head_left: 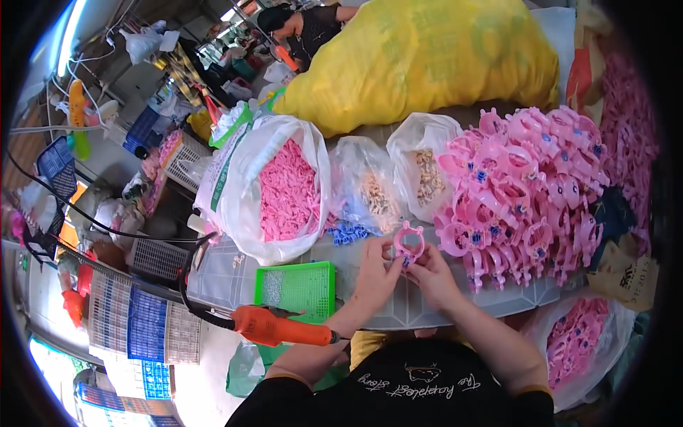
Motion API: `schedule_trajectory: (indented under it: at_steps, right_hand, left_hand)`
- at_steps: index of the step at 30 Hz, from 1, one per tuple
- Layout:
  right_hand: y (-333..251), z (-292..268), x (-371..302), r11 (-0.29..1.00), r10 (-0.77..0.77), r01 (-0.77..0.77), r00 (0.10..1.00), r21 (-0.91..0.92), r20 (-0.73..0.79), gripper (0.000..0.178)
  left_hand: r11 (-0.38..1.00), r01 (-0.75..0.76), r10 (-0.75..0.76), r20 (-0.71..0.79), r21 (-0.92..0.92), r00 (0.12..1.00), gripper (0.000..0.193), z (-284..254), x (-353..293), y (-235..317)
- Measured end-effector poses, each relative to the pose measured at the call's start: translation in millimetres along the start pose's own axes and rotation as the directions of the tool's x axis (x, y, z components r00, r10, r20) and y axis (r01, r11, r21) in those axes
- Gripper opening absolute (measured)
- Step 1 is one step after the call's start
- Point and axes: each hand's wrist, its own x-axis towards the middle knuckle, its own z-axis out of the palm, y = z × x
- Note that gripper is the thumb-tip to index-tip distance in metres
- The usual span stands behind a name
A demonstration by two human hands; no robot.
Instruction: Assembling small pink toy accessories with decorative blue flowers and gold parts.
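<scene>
Both my hands meet over the grey table, pinching the lower end of a pink plastic ring-shaped piece (400, 235) with small knobs on top. My left hand (375, 270) grips it from the left with fingers closed. From the right, my right hand (433, 276) has its thumb and fingers pressed against the same lower end. A little dark blue shows between the fingertips, too small to make out. Right beside my right hand rises a large heap of similar pink pieces (509, 199), many with blue parts. Small blue parts (348, 233) lie just beyond my left hand.
An orange power screwdriver (281, 327) on a black cord lies across my left forearm's side, near a green basket (330, 285) of small metal bits. Beyond are an open bag of pink parts (288, 192), bags of small tan pieces (429, 178) and a big yellow sack (427, 64).
</scene>
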Motion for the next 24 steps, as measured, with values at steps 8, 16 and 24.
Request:
schedule_trajectory:
  at_steps: [8, 16, 24]
  right_hand:
    - [3, 4, 7, 0.998, 0.005, -0.007, 0.999, 0.06, 0.046, 0.036]
    - [7, 2, 15, 0.996, 0.03, -0.035, 0.998, 0.087, 0.059, 0.036]
    - [7, -1, 7, 0.973, -0.089, 0.119, 0.984, -0.197, 0.157, 0.036]
  left_hand:
    - [0.993, 0.042, -0.033, 0.081, -0.108, 0.996, 0.027, -12, 1, 1]
    - [0.992, -0.122, 0.118, 0.132, 0.016, 0.984, 0.019, -20, 7, -1]
    - [0.976, 0.137, -0.101, 0.204, -0.171, 0.974, 0.023, -17, -7, -2]
